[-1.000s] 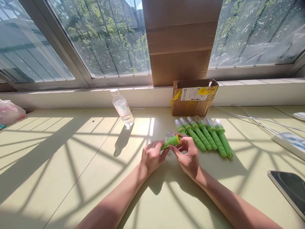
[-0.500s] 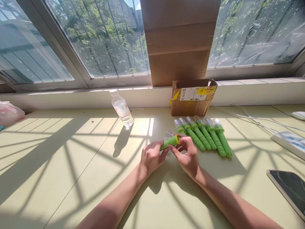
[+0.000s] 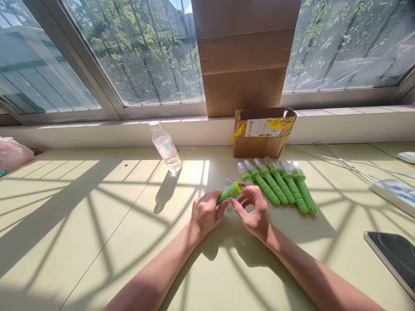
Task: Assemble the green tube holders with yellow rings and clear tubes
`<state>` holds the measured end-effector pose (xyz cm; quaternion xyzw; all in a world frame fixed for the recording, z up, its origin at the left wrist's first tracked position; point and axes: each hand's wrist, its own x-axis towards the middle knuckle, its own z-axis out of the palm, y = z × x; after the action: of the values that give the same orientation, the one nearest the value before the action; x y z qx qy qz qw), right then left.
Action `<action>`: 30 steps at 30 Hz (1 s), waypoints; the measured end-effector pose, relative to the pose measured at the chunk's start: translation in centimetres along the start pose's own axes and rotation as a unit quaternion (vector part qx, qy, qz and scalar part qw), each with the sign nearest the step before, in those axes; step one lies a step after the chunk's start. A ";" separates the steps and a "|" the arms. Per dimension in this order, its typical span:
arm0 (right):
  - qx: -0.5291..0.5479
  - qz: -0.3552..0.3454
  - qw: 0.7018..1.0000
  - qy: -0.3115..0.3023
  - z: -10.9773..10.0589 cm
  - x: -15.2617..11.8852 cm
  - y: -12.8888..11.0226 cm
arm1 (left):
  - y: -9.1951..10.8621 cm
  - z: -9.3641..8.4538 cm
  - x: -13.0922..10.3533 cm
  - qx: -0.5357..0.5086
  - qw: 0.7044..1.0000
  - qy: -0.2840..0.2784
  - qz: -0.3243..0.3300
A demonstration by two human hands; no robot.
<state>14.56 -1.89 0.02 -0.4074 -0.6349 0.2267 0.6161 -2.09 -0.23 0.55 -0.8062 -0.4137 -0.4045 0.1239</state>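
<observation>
My left hand (image 3: 206,212) is closed around a green ribbed plastic tube (image 3: 229,192), which has a yellow ring (image 3: 239,187) at its right end. That end tilts up and looks hollow. The curled fingers of my right hand (image 3: 256,211) are at the ringed end, thumb below and fingertips above and behind; exact contact is partly hidden. Just behind the tube lies a clear plastic piece (image 3: 229,182), partly covered. To the right, several green twisted-handle tubes with clear caps (image 3: 280,185) lie side by side on the pale table (image 3: 129,259).
A water bottle (image 3: 167,149) stands at the back left of my hands. Behind the row is an open cardboard box (image 3: 262,138) with a label. A power strip (image 3: 394,194) with white cables and a phone (image 3: 394,259) are at right, a pink bag (image 3: 14,154) far left.
The ringed end of the held tube has turned slightly, so more of its hollow opening shows. My right fingertips have shifted a little at the ring. Everything else is still.
</observation>
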 end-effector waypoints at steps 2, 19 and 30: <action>0.003 0.005 1.000 -0.015 -0.1 -0.1 0.0 | 0.1 -0.1 0.2 -0.003 1.000 -0.009 -0.006; 0.006 0.057 0.998 0.032 0.5 -0.2 -0.2 | 0.4 -0.2 0.5 -0.056 0.998 -0.023 -0.026; 0.039 0.089 0.994 0.047 0.4 0.1 0.2 | -0.1 0.6 0.3 0.019 0.997 0.063 0.030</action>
<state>14.22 -1.58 -0.12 -0.4485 -0.5572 0.2857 0.6378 -1.75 0.33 0.42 -0.7885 -0.3888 -0.4423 0.1772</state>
